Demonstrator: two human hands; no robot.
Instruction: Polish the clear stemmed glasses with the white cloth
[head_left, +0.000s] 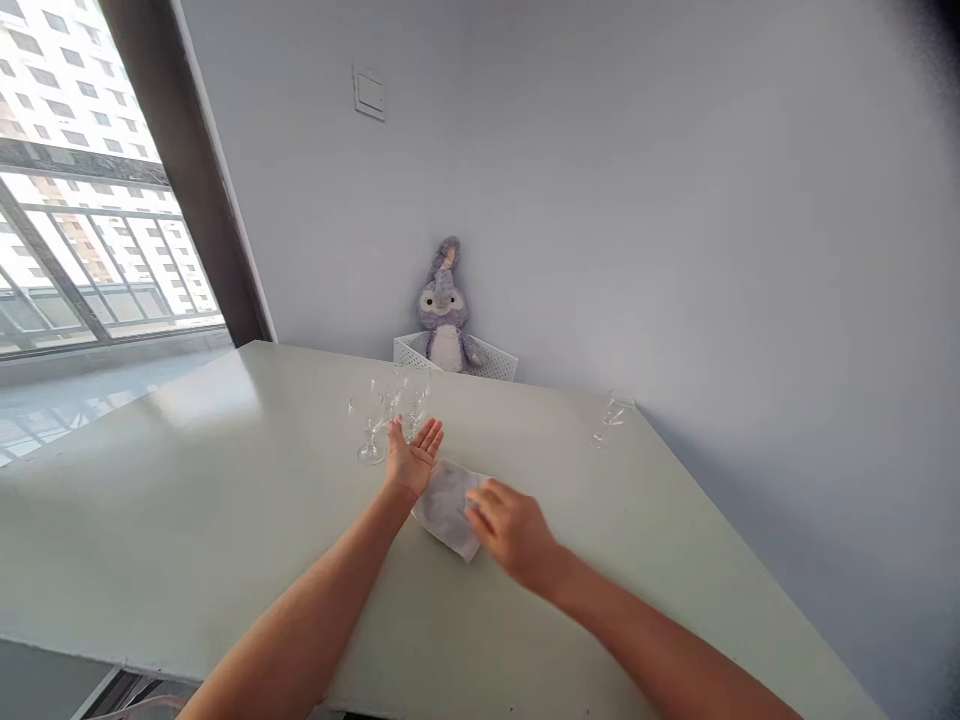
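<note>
My left hand (412,462) is open, palm up, with its fingers stretched out just in front of a cluster of clear stemmed glasses. The nearest of these, a stemmed glass (368,425), stands upright to the left of my fingers. A pale cloth (446,508) lies on the table between my hands, slightly creased. My right hand (514,530) is over the cloth's right side, its fingers curled and blurred. Whether it pinches the cloth I cannot tell. Another clear glass (615,408) is farther off at the right, close to the wall.
The pale table (247,540) runs to the walls. At its far edge a purple plush rabbit (445,318) sits in a white perforated basket (495,362). A window with a railing (135,265) is on the left. A wall switch (370,93) is above.
</note>
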